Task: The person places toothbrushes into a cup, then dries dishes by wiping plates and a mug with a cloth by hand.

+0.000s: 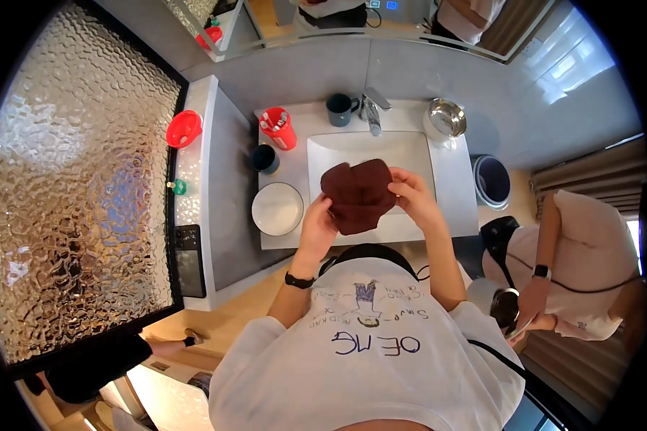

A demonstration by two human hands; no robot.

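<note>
A dark maroon cloth point(358, 194) is spread between my two hands, above the front part of the white sink point(417, 154). My left hand point(320, 220) pinches its lower left edge. On the other side, my right hand point(414, 195) grips the right edge between thumb and fingers. The cloth hangs a little creased and covers part of the basin. Behind it, the chrome faucet point(372, 111) stands at the back of the sink.
Around the sink stand a dark mug point(341, 109), a red cup point(279, 129) holding several items, a dark cup point(264, 159), a white plate point(277, 209) and a metal bowl point(446, 120). A bin point(492, 181) is at right. Another person point(575, 266) holds a metal pot nearby.
</note>
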